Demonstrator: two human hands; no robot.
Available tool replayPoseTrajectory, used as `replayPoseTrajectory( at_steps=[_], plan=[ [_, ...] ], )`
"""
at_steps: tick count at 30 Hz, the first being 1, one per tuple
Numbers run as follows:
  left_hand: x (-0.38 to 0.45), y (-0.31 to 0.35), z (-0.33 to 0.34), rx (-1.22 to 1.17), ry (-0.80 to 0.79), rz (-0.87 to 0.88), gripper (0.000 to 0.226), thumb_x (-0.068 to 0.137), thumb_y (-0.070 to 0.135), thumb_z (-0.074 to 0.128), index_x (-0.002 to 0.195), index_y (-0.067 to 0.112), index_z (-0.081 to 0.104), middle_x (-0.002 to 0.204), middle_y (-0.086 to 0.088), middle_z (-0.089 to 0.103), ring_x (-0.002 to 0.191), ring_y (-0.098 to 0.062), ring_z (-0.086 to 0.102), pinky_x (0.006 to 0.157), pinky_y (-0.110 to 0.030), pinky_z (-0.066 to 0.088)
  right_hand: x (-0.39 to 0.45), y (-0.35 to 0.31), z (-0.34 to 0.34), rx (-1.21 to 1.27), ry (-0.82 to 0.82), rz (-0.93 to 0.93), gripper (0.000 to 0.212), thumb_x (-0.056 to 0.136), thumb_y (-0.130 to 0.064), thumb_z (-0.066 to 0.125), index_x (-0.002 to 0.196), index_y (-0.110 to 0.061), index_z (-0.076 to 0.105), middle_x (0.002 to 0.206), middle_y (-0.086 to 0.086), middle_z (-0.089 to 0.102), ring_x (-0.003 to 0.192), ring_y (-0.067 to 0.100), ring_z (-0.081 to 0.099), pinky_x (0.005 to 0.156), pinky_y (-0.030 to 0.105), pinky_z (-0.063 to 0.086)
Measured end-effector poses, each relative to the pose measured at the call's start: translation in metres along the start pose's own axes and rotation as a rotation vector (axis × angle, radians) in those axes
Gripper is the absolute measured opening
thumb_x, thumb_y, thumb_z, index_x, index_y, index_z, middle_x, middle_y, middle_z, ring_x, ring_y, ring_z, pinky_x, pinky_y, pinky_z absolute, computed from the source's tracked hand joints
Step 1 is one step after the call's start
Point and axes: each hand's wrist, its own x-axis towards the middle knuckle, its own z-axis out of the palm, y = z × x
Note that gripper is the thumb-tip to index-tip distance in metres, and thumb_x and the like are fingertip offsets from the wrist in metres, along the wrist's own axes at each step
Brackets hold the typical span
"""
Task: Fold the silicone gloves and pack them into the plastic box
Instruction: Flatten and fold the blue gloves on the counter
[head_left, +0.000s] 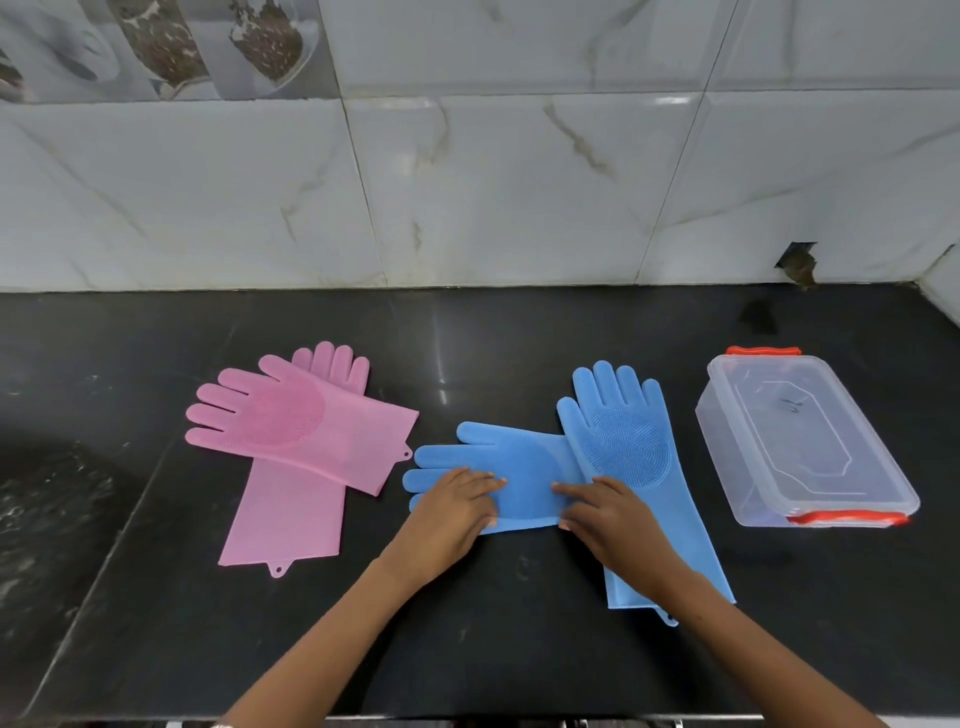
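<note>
The flat blue glove (511, 467) lies in the middle of the black counter (519, 649), and both hands rest on it. The left hand (451, 512) lies on the finger end with its fingers out straight. The right hand (610, 514) lies on the cuff end, fingers straight too. Neither hand grips anything.

This glove lies sideways. Its fingers point to 9 o'clock and its cuff to 3 o'clock, so its long way runs side to side. Its cuff goes under the other blue glove (631, 452), which points to 12 o'clock.

What could go wrong? Silicone looks springy, so a fold may pop open once the hands let go. Pulling the lower glove could drag the top one along, since they overlap.

The box (802, 441) sits at 3 o'clock, apart from the gloves, and its lid looks shut. It must be opened first.

Two pink gloves (291, 431) lie crossed at 9 o'clock, not yet folded.
</note>
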Motion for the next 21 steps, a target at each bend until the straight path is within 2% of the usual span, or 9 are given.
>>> replayPoseTrajectory(
  at_steps=[1,3,5,8,12,15,18,21],
  plan=[
    [0.004,0.003,-0.004,0.004,0.006,-0.014,0.020,0.096,0.020,0.049,0.093,0.010,0.066,0.131,-0.003,0.059,0.123,-0.019,0.051,0.111,-0.034,0.033,0.001,-0.001,0.001,0.003,-0.001,0.017,0.011,0.069,-0.013,0.082,0.074,-0.014,0.073,0.101,0.001,0.074,0.080,0.018,0.072,0.085,0.040,0.055],
    [0.017,0.005,-0.021,0.002,0.057,-0.030,0.018,0.094,0.014,0.047,0.088,0.007,0.064,0.111,-0.007,0.067,0.104,-0.023,0.059,0.097,-0.038,0.043,0.003,-0.002,-0.002,0.095,-0.007,0.151,0.009,0.082,-0.017,0.071,0.089,-0.012,0.073,0.101,0.001,0.074,0.087,0.020,0.070,0.092,0.038,0.052],
    [0.040,0.006,-0.043,0.064,0.096,0.006,0.016,0.090,0.010,0.048,0.086,0.007,0.064,0.095,-0.008,0.067,0.090,-0.026,0.059,0.086,-0.039,0.044,0.005,0.000,-0.006,0.186,0.004,0.324,0.017,0.091,-0.027,0.059,0.099,-0.017,0.070,0.097,-0.001,0.074,0.090,0.020,0.067,0.089,0.033,0.052],
    [0.085,0.007,-0.072,0.138,0.103,0.083,0.018,0.092,0.012,0.048,0.091,0.011,0.065,0.097,-0.004,0.063,0.092,-0.022,0.055,0.087,-0.032,0.039,0.013,0.003,-0.018,0.238,0.079,0.419,0.016,0.091,-0.029,0.058,0.091,-0.016,0.067,0.084,0.000,0.071,0.080,0.017,0.066,0.072,0.034,0.054],
    [0.143,0.016,-0.103,0.105,0.109,0.093,0.017,0.090,0.013,0.051,0.091,0.010,0.068,0.102,-0.007,0.060,0.094,-0.023,0.053,0.086,-0.031,0.038,0.031,0.009,-0.043,0.357,0.169,0.528,0.015,0.091,-0.023,0.058,0.091,-0.011,0.066,0.085,0.002,0.071,0.077,0.013,0.065,0.076,0.035,0.055],
    [0.169,0.021,-0.123,0.060,0.128,0.128,0.013,0.088,0.012,0.056,0.087,0.010,0.069,0.100,-0.007,0.060,0.095,-0.023,0.052,0.084,-0.034,0.040,0.042,0.009,-0.067,0.348,0.236,0.546,0.015,0.092,-0.021,0.056,0.093,-0.009,0.066,0.086,0.003,0.070,0.075,0.016,0.065,0.072,0.035,0.055],
    [0.171,0.012,-0.137,0.026,0.242,0.184,0.009,0.087,0.017,0.062,0.088,0.014,0.070,0.100,-0.005,0.058,0.094,-0.021,0.049,0.082,-0.033,0.040,0.052,-0.002,-0.086,0.190,0.271,0.496,0.018,0.095,-0.027,0.053,0.099,-0.013,0.063,0.082,0.004,0.070,0.064,0.015,0.061,0.059,0.028,0.049],
    [0.147,-0.012,-0.143,0.028,0.301,0.195,0.006,0.085,0.017,0.067,0.086,0.015,0.071,0.098,-0.006,0.059,0.091,-0.020,0.049,0.080,-0.032,0.040,0.068,-0.026,-0.082,0.063,0.230,0.399,0.023,0.098,-0.029,0.045,0.105,-0.014,0.061,0.079,0.006,0.068,0.068,0.021,0.061,0.059,0.035,0.048]
  ],
)
